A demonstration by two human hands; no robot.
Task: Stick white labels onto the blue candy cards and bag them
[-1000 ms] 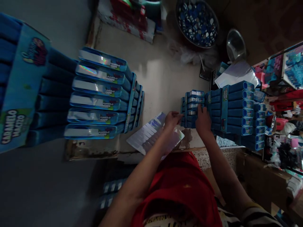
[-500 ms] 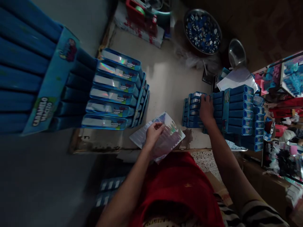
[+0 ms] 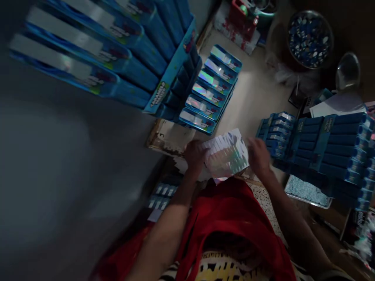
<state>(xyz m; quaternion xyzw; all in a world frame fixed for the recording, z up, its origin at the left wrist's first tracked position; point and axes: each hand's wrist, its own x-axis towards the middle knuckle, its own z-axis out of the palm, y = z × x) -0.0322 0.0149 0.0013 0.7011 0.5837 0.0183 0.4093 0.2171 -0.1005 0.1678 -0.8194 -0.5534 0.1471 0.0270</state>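
A shiny holographic sticker sheet [image 3: 227, 156] with slit-like strips is held up before my body, over the table's front edge. My left hand [image 3: 195, 156] is closed on its left edge. My right hand [image 3: 260, 156] is bent at the sheet's right edge; its fingers are dark and smeared, so whether they grip anything is hidden. Right of it stands a bundle of blue tubes [image 3: 277, 134] with silvery strips on their ends. On the left, blue packs [image 3: 202, 103] with silvery strips face me in a row.
Stacked blue packs [image 3: 111, 50] loom at the upper left, and more blue bundles [image 3: 325, 144] stand on the right. A metal bowl [image 3: 331, 58] of small blue pieces is at the back, near a red tape dispenser [image 3: 241, 15]. A tray [image 3: 307, 191] of pale bits sits below right.
My right hand has left the blue tubes and come to the sheet's right edge. The sheet is lifted and turned. The view has swung left, so the table appears farther right.
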